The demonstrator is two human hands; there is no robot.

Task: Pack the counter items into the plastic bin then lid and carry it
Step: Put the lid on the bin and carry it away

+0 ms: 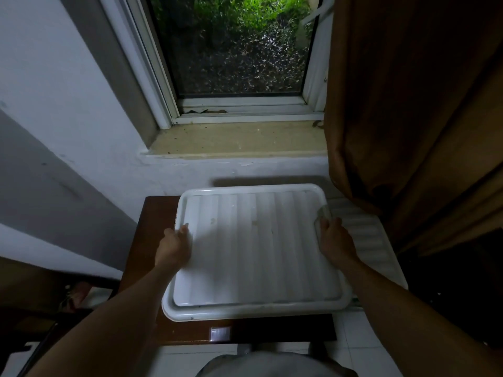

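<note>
A white ribbed lid (255, 248) covers the plastic bin, which stands on a small dark wooden table (152, 229). The bin's body and contents are hidden under the lid. My left hand (175, 247) grips the lid's left edge, fingers curled under the rim. At the right edge my right hand (336, 240) holds the rim, next to a clear handle piece (322, 213).
A second white ribbed lid or tray (367, 240) lies to the right, partly under the bin. A brown curtain (408, 104) hangs close on the right. A window and stone sill (236, 140) are straight ahead. The white wall stands on the left, tiled floor below.
</note>
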